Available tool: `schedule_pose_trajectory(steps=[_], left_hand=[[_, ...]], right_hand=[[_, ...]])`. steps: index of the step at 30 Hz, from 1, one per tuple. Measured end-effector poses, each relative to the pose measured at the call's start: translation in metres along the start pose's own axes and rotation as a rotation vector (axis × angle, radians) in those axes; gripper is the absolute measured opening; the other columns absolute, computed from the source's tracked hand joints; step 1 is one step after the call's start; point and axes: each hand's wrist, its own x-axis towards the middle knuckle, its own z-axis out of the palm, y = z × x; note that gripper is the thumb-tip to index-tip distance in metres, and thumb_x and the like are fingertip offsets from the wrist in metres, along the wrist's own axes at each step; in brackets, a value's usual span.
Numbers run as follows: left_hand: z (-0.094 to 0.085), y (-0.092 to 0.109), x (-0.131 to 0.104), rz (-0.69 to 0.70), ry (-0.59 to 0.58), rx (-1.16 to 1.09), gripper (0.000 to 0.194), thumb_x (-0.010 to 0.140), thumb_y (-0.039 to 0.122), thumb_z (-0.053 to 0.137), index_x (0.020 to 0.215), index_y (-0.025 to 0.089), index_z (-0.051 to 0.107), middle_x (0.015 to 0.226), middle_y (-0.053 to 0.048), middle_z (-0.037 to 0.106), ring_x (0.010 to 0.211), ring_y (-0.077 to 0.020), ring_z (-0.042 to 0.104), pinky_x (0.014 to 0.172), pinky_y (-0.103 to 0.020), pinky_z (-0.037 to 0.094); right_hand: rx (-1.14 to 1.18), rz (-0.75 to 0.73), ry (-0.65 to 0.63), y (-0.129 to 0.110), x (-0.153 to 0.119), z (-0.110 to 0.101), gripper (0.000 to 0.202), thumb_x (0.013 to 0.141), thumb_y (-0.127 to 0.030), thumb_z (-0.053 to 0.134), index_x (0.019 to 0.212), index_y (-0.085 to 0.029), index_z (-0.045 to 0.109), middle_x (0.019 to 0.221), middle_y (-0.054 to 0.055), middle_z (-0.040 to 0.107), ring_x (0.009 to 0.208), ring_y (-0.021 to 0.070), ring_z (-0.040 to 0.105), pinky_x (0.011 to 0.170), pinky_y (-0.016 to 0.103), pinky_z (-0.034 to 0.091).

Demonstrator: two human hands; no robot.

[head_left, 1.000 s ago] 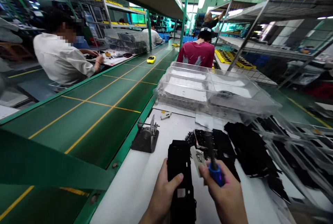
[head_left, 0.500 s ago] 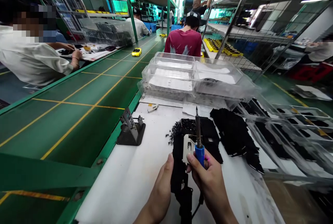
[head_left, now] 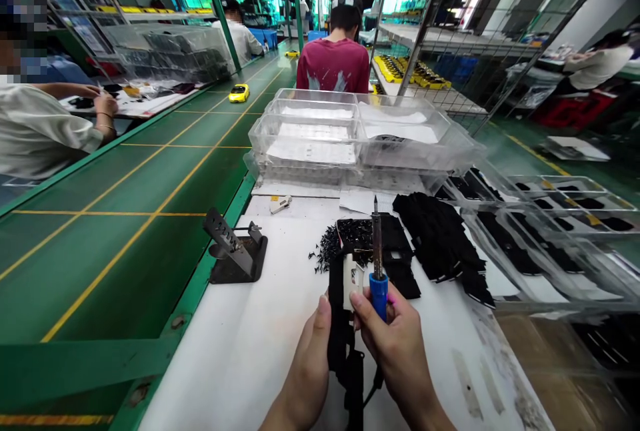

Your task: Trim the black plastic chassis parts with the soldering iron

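Observation:
My left hand (head_left: 306,361) is closed on the edge of a long black part (head_left: 340,324), its thumb pointing up along the side. My right hand (head_left: 400,344) grips a soldering iron (head_left: 379,292) by its blue handle, the metal tip upright. With its thumb and finger the same hand also pinches a small white plastic piece (head_left: 349,283) against the black part. Behind them on the white work surface (head_left: 240,351) lie a heap of tiny black pieces (head_left: 329,247) and flat black pieces (head_left: 405,271).
A metal soldering iron stand (head_left: 237,254) sits at the left edge. Another white piece (head_left: 281,205) lies farther back. Clear plastic trays (head_left: 310,151) are stacked beyond, with black stacks (head_left: 440,237) at right. Along the left runs a green conveyor (head_left: 165,177) carrying a yellow toy car (head_left: 239,93). Co-workers sit nearby.
The view has swung slightly right, so the scene shifts left. The white piece has turned more edge-on against the black part. Both hands keep their holds.

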Motion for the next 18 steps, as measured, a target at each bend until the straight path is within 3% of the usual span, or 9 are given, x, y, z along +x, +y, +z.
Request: schedule_pose_trajectory(steps=[7,11,18], left_hand=[[0.002,-0.005,0.0,0.059,0.073,0.008,0.055,0.09,0.063,0.048,0.109,0.018,0.073,0.105,-0.009,0.075,0.118,-0.0301,0.057,0.107,-0.038,0.038],[0.003,-0.008,0.0,0.082,0.036,-0.025,0.053,0.091,0.061,0.049,0.11,0.018,0.073,0.106,-0.009,0.075,0.118,-0.0305,0.057,0.106,-0.038,0.039],[-0.006,-0.016,0.003,-0.045,-0.025,-0.1,0.061,0.094,0.062,0.041,0.124,0.016,0.066,0.128,-0.013,0.066,0.129,-0.0343,0.049,0.114,-0.048,0.031]], right_hand=[[-0.15,-0.084,-0.01,0.004,0.002,0.002,0.031,0.088,-0.046,0.064,0.075,-0.021,0.049,0.062,-0.006,0.042,0.055,0.0101,0.039,0.049,0.022,0.035],[-0.219,-0.138,0.011,0.005,-0.002,0.003,0.03,0.088,-0.044,0.063,0.074,-0.021,0.05,0.06,-0.006,0.043,0.052,0.0105,0.039,0.047,0.022,0.033],[-0.293,-0.172,0.092,-0.001,-0.012,0.005,0.033,0.09,-0.045,0.06,0.07,-0.022,0.047,0.057,-0.007,0.04,0.049,0.0099,0.037,0.048,0.023,0.032]])
